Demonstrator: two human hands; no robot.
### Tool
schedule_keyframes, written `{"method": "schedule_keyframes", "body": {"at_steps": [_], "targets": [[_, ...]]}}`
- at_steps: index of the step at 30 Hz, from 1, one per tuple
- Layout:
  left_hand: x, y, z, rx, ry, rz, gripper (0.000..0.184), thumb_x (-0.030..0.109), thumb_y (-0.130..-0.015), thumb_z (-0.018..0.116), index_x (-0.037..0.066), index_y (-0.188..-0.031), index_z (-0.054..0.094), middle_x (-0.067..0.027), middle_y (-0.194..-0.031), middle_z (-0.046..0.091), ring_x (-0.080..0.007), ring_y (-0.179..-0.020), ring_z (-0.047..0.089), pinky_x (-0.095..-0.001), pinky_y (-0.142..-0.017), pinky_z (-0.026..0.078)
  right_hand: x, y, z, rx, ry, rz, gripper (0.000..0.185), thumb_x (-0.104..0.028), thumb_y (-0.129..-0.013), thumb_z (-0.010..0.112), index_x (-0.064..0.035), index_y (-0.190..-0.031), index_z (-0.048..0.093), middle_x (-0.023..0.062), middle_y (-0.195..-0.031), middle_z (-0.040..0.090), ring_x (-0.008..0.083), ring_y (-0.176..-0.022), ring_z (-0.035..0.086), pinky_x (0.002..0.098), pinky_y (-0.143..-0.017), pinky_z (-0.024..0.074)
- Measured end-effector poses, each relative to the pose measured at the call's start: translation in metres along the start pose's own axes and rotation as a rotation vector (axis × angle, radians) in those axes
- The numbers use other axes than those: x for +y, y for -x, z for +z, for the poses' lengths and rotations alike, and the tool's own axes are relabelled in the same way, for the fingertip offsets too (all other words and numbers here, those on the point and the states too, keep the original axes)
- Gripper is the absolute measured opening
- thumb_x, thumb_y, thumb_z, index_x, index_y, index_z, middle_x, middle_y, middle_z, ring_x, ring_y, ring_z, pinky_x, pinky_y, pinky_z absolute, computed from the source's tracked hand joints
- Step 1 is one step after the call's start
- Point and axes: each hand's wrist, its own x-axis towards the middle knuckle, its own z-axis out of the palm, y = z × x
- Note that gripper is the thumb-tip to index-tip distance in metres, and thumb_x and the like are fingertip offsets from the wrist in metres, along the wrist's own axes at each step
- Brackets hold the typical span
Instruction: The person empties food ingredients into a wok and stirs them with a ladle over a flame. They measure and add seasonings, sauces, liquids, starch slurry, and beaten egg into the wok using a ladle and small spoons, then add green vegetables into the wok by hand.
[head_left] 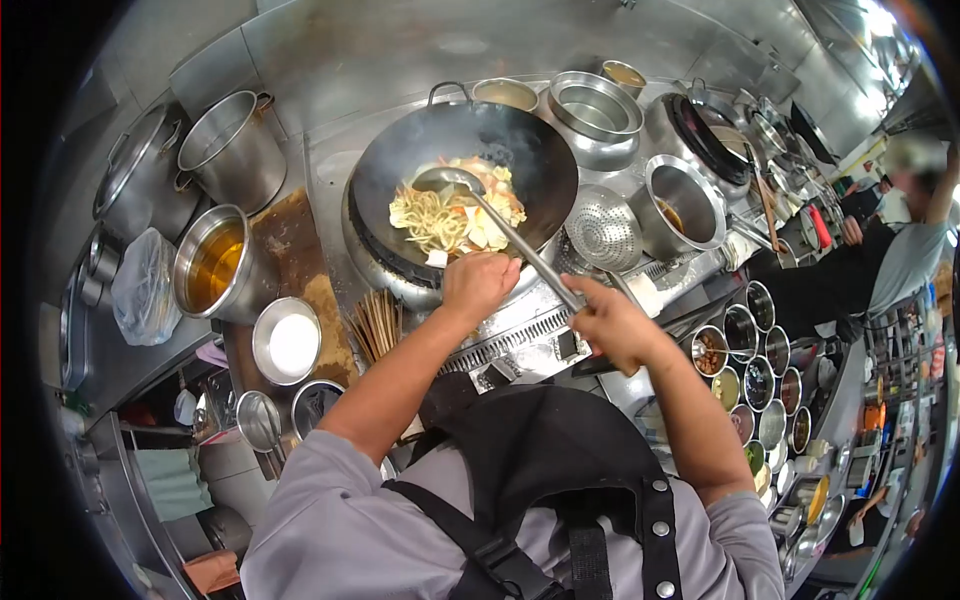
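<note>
A large dark wok [400,150] sits on the burner, with light steam over it. Noodles and pale chunks of food [440,222] lie in its bottom. My right hand [615,325] is wrapped round the handle of a metal ladle [448,180], whose bowl rests on the food. At the wok's near edge my left hand [481,287] is closed in a fist; what it grips is hidden under the fingers. To the right of the wok is a perforated strainer [604,228].
At left stand a pot of amber liquid [240,262], a bowl of white contents [287,341] and tall pots [232,150]. Bamboo sticks [377,325] stand near my left forearm. At right are a steel pot [685,205], small ingredient containers [758,382] and another person [905,250].
</note>
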Motion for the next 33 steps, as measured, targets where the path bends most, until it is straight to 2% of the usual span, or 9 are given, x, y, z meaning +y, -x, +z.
{"method": "schedule_keyframes", "body": {"at_steps": [6, 8, 10, 19, 22, 24, 27, 30, 33], "targets": [[-0.003, -0.002, 0.008, 0.009, -0.037, 0.018, 0.039, 0.032, -0.091, 0.068, 0.007, -0.063, 0.059, -0.0133, -0.064, 0.061, -0.0363, -0.063, 0.062, -0.0497, -0.058, 0.048, 0.026, 0.021, -0.003, 0.026, -0.118, -0.010, 0.068, -0.008, -0.091, 0.067, -0.0083, -0.154, 0.042, 0.0017, -0.074, 0.057, 0.0106, -0.059, 0.055, 0.0296, -0.057, 0.0487], [0.007, 0.005, -0.005, 0.020, -0.039, 0.028, 0.040, 0.033, -0.092, 0.067, 0.007, -0.062, 0.059, -0.0134, -0.065, 0.061, -0.0363, -0.063, 0.062, -0.0498, -0.058, 0.048, 0.023, 0.050, -0.005, 0.090, 0.006, -0.026, 0.065, -0.006, -0.091, 0.066, -0.0081, -0.153, 0.044, 0.0005, -0.075, 0.056, 0.0091, -0.058, 0.053, 0.0271, -0.054, 0.0469], [0.006, -0.006, -0.001, 0.017, -0.037, 0.025, 0.040, 0.033, -0.092, 0.067, 0.007, -0.062, 0.058, -0.0137, -0.065, 0.061, -0.0366, -0.063, 0.062, -0.0499, -0.057, 0.048, 0.029, 0.066, -0.012, 0.103, -0.363, 0.012, 0.064, -0.002, -0.092, 0.065, -0.0086, -0.152, 0.046, -0.0007, -0.077, 0.057, 0.0077, -0.058, 0.052, 0.0239, -0.052, 0.0452], [0.001, -0.010, 0.001, -0.015, -0.043, 0.009, 0.041, 0.036, -0.094, 0.065, 0.007, -0.065, 0.061, -0.0157, -0.066, 0.062, -0.0390, -0.061, 0.060, -0.0505, -0.057, 0.047, 0.060, 0.069, -0.004, 0.112, -0.510, -0.004, 0.064, 0.000, -0.091, 0.066, -0.0046, -0.151, 0.044, 0.0017, -0.078, 0.057, 0.0092, -0.060, 0.055, 0.0251, -0.050, 0.0462], [-0.019, -0.024, 0.016, -0.063, -0.060, -0.003, 0.026, 0.033, -0.090, 0.069, 0.012, -0.074, 0.071, -0.0121, -0.072, 0.067, -0.0345, -0.070, 0.066, -0.0480, -0.064, 0.051, 0.090, 0.054, -0.019, 0.130, -0.867, -0.068, 0.063, -0.005, -0.093, 0.067, -0.0069, -0.152, 0.044, 0.0032, -0.076, 0.060, 0.0092, -0.055, 0.053, 0.0258, -0.050, 0.0464], [-0.029, -0.036, 0.028, -0.071, -0.117, -0.062, 0.019, 0.032, -0.087, 0.071, 0.016, -0.091, 0.081, -0.0117, -0.077, 0.071, -0.0341, -0.071, 0.066, -0.0458, -0.066, 0.053, 0.098, 0.055, -0.032, 0.334, -0.436, -0.076, 0.064, -0.006, -0.093, 0.067, -0.0087, -0.152, 0.043, 0.0020, -0.076, 0.060, 0.0087, -0.055, 0.053, 0.0254, -0.051, 0.0465], [-0.032, -0.049, 0.044, 0.008, -0.089, -0.055, 0.037, 0.035, -0.095, 0.065, 0.007, -0.071, 0.068, -0.0175, -0.070, 0.063, -0.0397, -0.064, 0.060, -0.0511, -0.060, 0.045, 0.108, 0.093, -0.063, 0.401, -0.541, -0.163, 0.066, -0.006, -0.093, 0.067, -0.0091, -0.153, 0.040, 0.0012, -0.076, 0.060, 0.0081, -0.056, 0.054, 0.0252, -0.051, 0.0468], [-0.026, -0.054, 0.053, 0.074, -0.248, -0.023, 0.039, 0.031, -0.098, 0.064, 0.004, -0.070, 0.062, -0.0167, -0.071, 0.059, -0.0385, -0.069, 0.057, -0.0501, -0.065, 0.044, 0.153, 0.126, -0.098, 0.531, -0.742, -0.278, 0.065, -0.005, -0.095, 0.063, -0.0104, -0.154, 0.037, 0.0023, -0.079, 0.057, 0.0083, -0.058, 0.055, 0.0245, -0.053, 0.0478], [-0.010, -0.057, 0.056, 0.170, -0.323, 0.095, 0.031, 0.022, -0.099, 0.064, 0.002, -0.075, 0.060, -0.0167, -0.074, 0.059, -0.0387, -0.074, 0.055, -0.0498, -0.071, 0.044, 0.193, 0.168, -0.136, 0.640, -0.905, -0.159, 0.055, -0.008, -0.098, 0.057, -0.0122, -0.149, 0.038, 0.0011, -0.075, 0.055, 0.0079, -0.056, 0.054, 0.0235, -0.049, 0.0476]]}}
